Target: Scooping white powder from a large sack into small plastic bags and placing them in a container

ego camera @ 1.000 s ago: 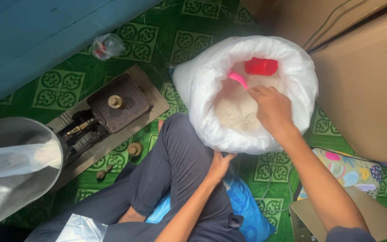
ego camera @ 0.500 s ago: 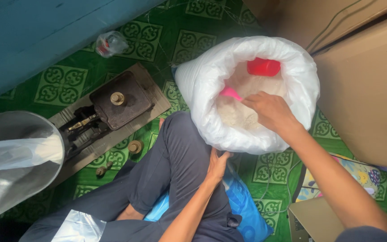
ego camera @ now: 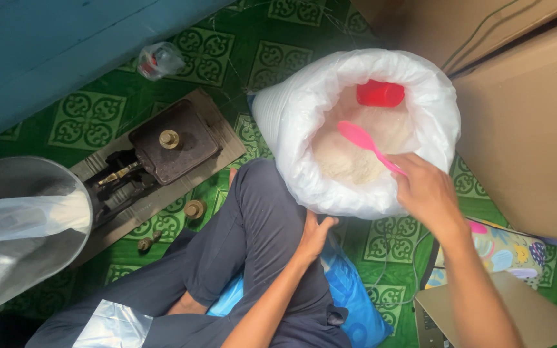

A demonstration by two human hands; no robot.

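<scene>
Pink spoon (ego camera: 363, 143): plastic, bright pink, oval bowl w/ a slim handle. It sits above the open mouth of the white sack (ego camera: 291, 116), over the pale powder (ego camera: 346, 158) inside. Long axis runs diagonal, bowl toward upper left, handle down to lower right into the right hand (ego camera: 423, 190). Bowl looks empty, though the angle makes that hard to confirm.

Right hand fingers are closed round the handle end, gripping it at the sack's near rim. Left hand (ego camera: 314, 235) rests on the dark trouser leg (ego camera: 253, 245), fingers curled loosely against the sack's lower side, holding nothing.

Vs half a sec ago: the spoon was down in the powder w/ only a bit of pink showing by the fingers; now it is lifted clear and its full length shows. The right hand has pulled back from the sack's middle to its near edge. Left hand is unchanged.

Also in the sack: a red cup (ego camera: 380, 93) lying at the far side on the powder. Sack stands on a green patterned floor (ego camera: 227, 51), cardboard box (ego camera: 530, 129) just beside it on the right. To the left, a dark metal scale (ego camera: 162, 151) on a board, well apart from the sack, and a round metal pan (ego camera: 14, 245) w/ a clear bag in it. Blue bag (ego camera: 349, 296) lies under the leg.
</scene>
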